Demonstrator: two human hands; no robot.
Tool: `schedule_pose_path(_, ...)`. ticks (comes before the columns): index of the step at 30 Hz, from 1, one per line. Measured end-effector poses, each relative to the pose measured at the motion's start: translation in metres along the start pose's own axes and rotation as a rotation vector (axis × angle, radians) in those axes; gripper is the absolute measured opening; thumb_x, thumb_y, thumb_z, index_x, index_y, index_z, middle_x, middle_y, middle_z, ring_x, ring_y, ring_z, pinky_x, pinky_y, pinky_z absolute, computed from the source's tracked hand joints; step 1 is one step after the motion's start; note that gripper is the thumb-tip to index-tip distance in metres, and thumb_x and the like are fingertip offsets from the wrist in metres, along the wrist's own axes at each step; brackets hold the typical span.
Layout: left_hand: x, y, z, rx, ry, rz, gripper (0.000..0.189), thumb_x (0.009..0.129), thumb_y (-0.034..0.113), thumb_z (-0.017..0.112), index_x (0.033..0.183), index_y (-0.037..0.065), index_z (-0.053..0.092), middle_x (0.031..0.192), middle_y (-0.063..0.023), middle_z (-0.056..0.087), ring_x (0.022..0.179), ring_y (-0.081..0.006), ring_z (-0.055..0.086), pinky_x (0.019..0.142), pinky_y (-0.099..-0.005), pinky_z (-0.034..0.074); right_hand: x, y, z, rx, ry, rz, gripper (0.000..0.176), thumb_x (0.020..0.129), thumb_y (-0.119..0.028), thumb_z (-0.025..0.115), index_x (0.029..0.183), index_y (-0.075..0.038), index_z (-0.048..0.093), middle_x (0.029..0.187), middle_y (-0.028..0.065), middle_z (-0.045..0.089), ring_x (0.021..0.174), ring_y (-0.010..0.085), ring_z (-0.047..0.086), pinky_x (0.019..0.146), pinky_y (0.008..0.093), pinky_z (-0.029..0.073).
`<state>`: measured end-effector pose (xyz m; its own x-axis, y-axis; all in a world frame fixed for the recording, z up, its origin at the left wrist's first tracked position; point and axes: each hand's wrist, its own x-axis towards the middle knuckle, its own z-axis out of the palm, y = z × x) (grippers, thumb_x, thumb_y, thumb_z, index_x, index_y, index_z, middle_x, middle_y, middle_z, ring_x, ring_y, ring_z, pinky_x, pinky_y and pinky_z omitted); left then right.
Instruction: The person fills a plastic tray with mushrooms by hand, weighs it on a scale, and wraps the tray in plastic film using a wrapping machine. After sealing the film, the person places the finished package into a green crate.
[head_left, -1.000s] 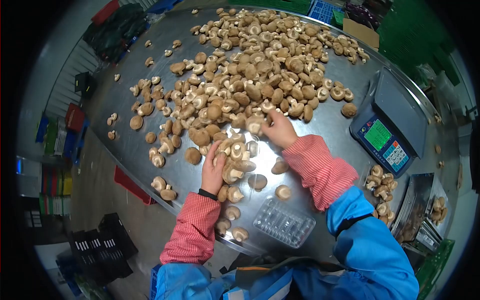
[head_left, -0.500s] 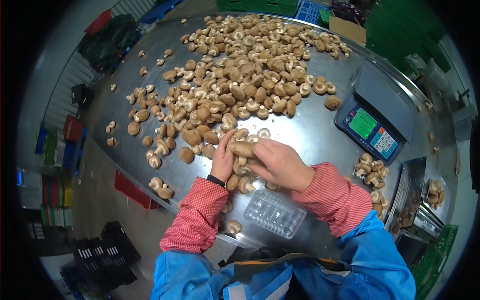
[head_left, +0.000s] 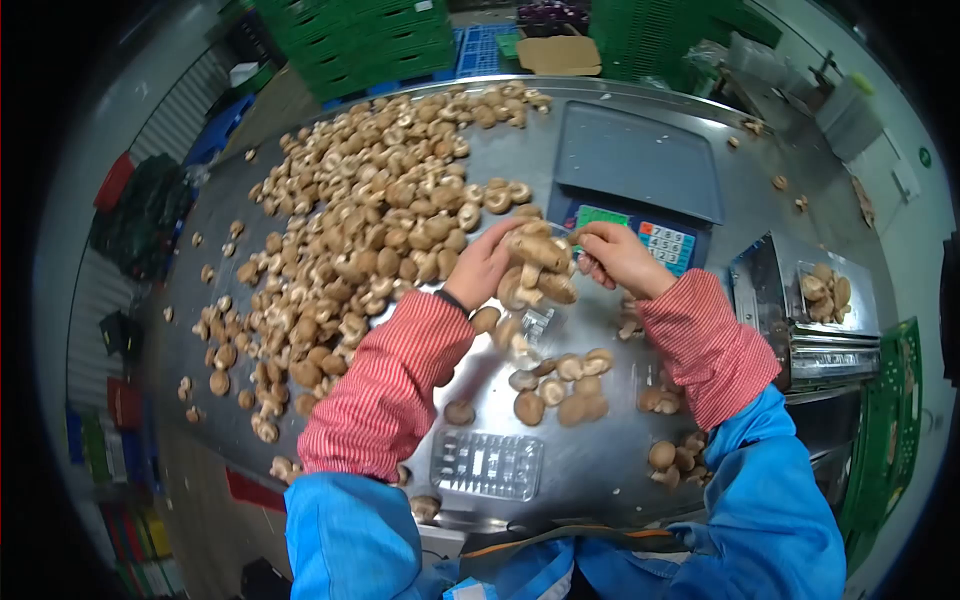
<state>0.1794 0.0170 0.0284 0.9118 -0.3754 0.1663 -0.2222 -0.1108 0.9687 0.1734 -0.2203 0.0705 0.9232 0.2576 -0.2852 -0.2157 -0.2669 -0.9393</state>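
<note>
My left hand (head_left: 483,266) is closed around several brown shiitake mushrooms (head_left: 540,250), raised above the steel table. Just right of them, my right hand (head_left: 622,258) has its fingers curled in a pinch; what they grip, if anything, I cannot make out. Loose mushrooms (head_left: 528,407) lie below the hands. Nearer my body sits a clear plastic tray (head_left: 487,466) with a ribbed bottom. Behind my right hand stands a digital scale (head_left: 640,160) with a grey pan, its green display partly covered.
A large mushroom heap (head_left: 370,210) spreads over the left and back of the steel table (head_left: 590,470). At right, a metal device (head_left: 790,290) carries a filled pack of mushrooms (head_left: 824,295). Green crates (head_left: 360,40) are stacked beyond the far edge.
The view has turned right, so the scale now sits straight ahead. Both hands have moved toward it with the mushrooms. My right hand has drawn farther from my left.
</note>
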Motion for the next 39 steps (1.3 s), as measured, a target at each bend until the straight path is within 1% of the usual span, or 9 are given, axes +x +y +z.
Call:
schedule_pose_path(6,0.163,0.006,0.051,0.283,-0.162,0.046,0.040,0.098,0.025,0.046,0.131,0.002,0.048,0.119,-0.0152,0.059,0.110,-0.0219,0.057,0.096,-0.0319,0.045,0.031,0.003,-0.111,0.062,0.273,-0.098,0.028,0.090,-0.007,0.047,0.109,0.009,0.059,0.065,0.0066,0.056,0.047,0.0106,0.051,0.038,0.0245,0.042)
schedule_pose_path(14,0.308,-0.012,0.091,0.522,0.064,-0.077,0.059,0.094,0.051,0.046,0.123,0.000,0.056,0.104,-0.0159,0.066,0.091,-0.0236,0.064,0.084,-0.0343,0.048,0.118,0.044,-0.205,0.108,0.585,-0.183,0.029,0.091,-0.010,0.049,0.111,0.008,0.059,0.068,0.0115,0.060,0.046,0.0140,0.057,0.038,0.0262,0.045)
schedule_pose_path(21,0.299,-0.025,0.097,0.573,0.247,0.057,0.055,0.095,0.050,0.043,0.114,0.001,0.061,0.093,-0.0161,0.068,0.090,-0.0271,0.065,0.083,-0.0344,0.047,0.128,0.066,-0.234,-0.106,0.667,-0.123,0.027,0.092,-0.016,0.049,0.104,0.003,0.063,0.070,0.0132,0.063,0.045,0.0159,0.058,0.040,0.0291,0.047)
schedule_pose_path(24,0.278,-0.027,0.083,0.417,0.345,0.071,0.045,0.096,0.041,0.045,0.115,0.003,0.062,0.096,-0.0151,0.068,0.091,-0.0268,0.065,0.082,-0.0350,0.048,0.112,0.056,-0.246,-0.373,0.711,-0.070,0.035,0.093,-0.028,0.049,0.103,0.002,0.064,0.078,0.0171,0.067,0.057,0.0252,0.065,0.055,0.0373,0.052)
schedule_pose_path(28,0.245,-0.034,0.064,0.229,0.379,0.076,0.034,0.096,0.031,0.052,0.112,0.004,0.063,0.087,-0.0115,0.068,0.081,-0.0199,0.065,0.075,-0.0321,0.049,0.103,0.039,-0.257,-0.614,0.794,-0.245,0.050,0.090,-0.045,0.048,0.104,0.000,0.065,0.097,0.0236,0.066,0.100,0.0381,0.061,0.088,0.0442,0.045)
schedule_pose_path(31,0.224,-0.031,0.068,0.152,0.376,0.040,0.029,0.095,0.026,0.054,0.110,0.003,0.063,0.084,-0.0102,0.068,0.078,-0.0173,0.064,0.073,-0.0311,0.049,0.110,0.016,-0.239,-0.659,0.750,-0.351,0.054,0.089,-0.047,0.055,0.111,0.001,0.061,0.095,0.0231,0.066,0.094,0.0380,0.063,0.084,0.0388,0.049)
schedule_pose_path(35,0.223,-0.034,0.078,0.534,0.338,0.156,0.033,0.085,0.019,0.062,0.114,0.004,0.061,0.096,-0.0165,0.064,0.081,-0.0257,0.065,0.074,-0.0353,0.052,0.119,0.000,-0.207,-0.761,0.715,-0.269,0.056,0.083,-0.045,0.058,0.113,0.002,0.061,0.100,0.0247,0.065,0.098,0.0383,0.062,0.087,0.0388,0.048)
schedule_pose_path(36,0.223,-0.028,0.081,0.617,0.268,0.055,0.039,0.081,0.016,0.061,0.118,0.006,0.059,0.111,-0.0206,0.058,0.093,-0.0321,0.063,0.081,-0.0392,0.051,0.124,-0.004,-0.206,-0.750,0.671,-0.252,0.055,0.082,-0.044,0.058,0.113,0.002,0.061,0.099,0.0245,0.065,0.098,0.0379,0.063,0.087,0.0393,0.048)
schedule_pose_path(39,0.236,-0.032,0.091,0.832,0.264,0.057,0.047,0.079,0.012,0.058,0.126,0.005,0.054,0.115,-0.0214,0.056,0.102,-0.0342,0.059,0.091,-0.0394,0.047,0.119,-0.009,-0.205,-0.650,0.712,-0.221,0.052,0.082,-0.040,0.053,0.109,0.003,0.060,0.102,0.0252,0.065,0.101,0.0396,0.061,0.087,0.0418,0.047)
